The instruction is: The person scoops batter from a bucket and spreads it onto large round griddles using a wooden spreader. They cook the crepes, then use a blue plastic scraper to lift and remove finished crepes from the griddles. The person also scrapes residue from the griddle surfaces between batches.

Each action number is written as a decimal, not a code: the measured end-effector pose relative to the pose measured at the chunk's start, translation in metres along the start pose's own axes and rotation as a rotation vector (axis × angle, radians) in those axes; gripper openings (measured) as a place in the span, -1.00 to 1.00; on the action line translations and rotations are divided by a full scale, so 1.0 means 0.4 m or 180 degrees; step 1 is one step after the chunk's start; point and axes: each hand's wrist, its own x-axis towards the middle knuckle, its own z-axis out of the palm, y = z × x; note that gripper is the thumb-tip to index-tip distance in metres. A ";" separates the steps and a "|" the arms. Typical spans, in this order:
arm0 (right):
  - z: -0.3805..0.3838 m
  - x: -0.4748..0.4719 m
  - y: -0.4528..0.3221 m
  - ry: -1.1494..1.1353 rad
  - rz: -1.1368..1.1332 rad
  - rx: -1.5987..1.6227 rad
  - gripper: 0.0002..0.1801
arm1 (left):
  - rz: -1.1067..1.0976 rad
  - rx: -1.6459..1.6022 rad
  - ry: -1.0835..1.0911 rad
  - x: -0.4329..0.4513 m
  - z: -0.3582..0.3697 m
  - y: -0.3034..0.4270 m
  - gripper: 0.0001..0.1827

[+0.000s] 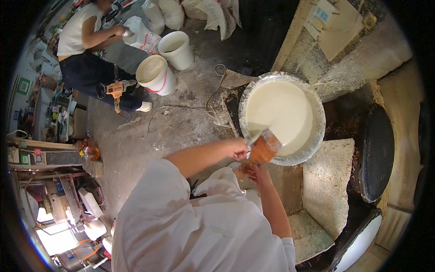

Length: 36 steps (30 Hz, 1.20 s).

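A large round basin [282, 162] with a pale, crusted rim holds thick cream-white liquid [282, 108]. My left hand [240, 149] is closed around the pale handle of a brown, scoop-like tool [261, 149]. The tool lies over the basin's near rim, and its far end is smeared white. Just below it is my right hand [259, 174], with some fingers spread close to the tool's underside; whether they touch or grip it is hidden and blurred.
Across the floor a person [80, 37] bends over a white sack [136, 34]. Two white buckets [163, 81] [185, 56], an orange power mixer [115, 89] and its cord stand between us. Crusted boards [326, 180] and a round black lid or pan [375, 153] are at right.
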 end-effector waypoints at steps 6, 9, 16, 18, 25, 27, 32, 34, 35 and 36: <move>-0.040 0.099 0.079 0.1456 -0.1167 -0.0513 -0.76 | -0.0174 -0.1598 -0.0081 -0.066 0.175 -0.034 -0.81; -0.127 0.107 0.111 0.1981 -0.1688 -0.1510 -0.65 | -0.0169 -0.1729 -0.0296 -0.143 0.192 -0.029 -0.77; -0.416 -0.009 0.109 0.2302 -0.0015 -0.3799 -0.18 | -0.0234 -0.1502 -0.0337 -0.290 0.232 -0.021 -0.74; -0.510 -0.037 0.136 0.2084 0.0414 -0.4202 -0.08 | -0.0224 -0.1434 -0.0210 -0.315 0.251 -0.014 -0.75; -0.720 -0.187 0.190 0.2409 0.0151 -0.4492 -0.26 | -0.0287 -0.1219 0.0121 -0.339 0.298 0.000 -0.78; -0.734 -0.232 0.165 0.2467 0.0098 -0.4580 -0.32 | -0.0207 -0.1126 0.0068 -0.333 0.304 0.001 -0.78; -0.668 -0.269 0.076 0.2611 -0.0599 -0.4150 -0.29 | -0.0090 -0.0687 0.0288 -0.314 0.313 -0.007 -0.78; -0.602 -0.248 0.020 0.2737 -0.1032 -0.4076 -0.29 | 0.0049 -0.0293 0.0536 -0.305 0.320 -0.021 -0.79; -0.564 -0.233 -0.017 0.2804 -0.0944 -0.4025 -0.28 | 0.0088 -0.0146 0.0647 -0.301 0.323 -0.030 -0.80; -0.538 -0.243 -0.052 0.2358 -0.0628 -0.3989 -0.25 | 0.0130 0.0002 0.0759 -0.296 0.325 -0.038 -0.80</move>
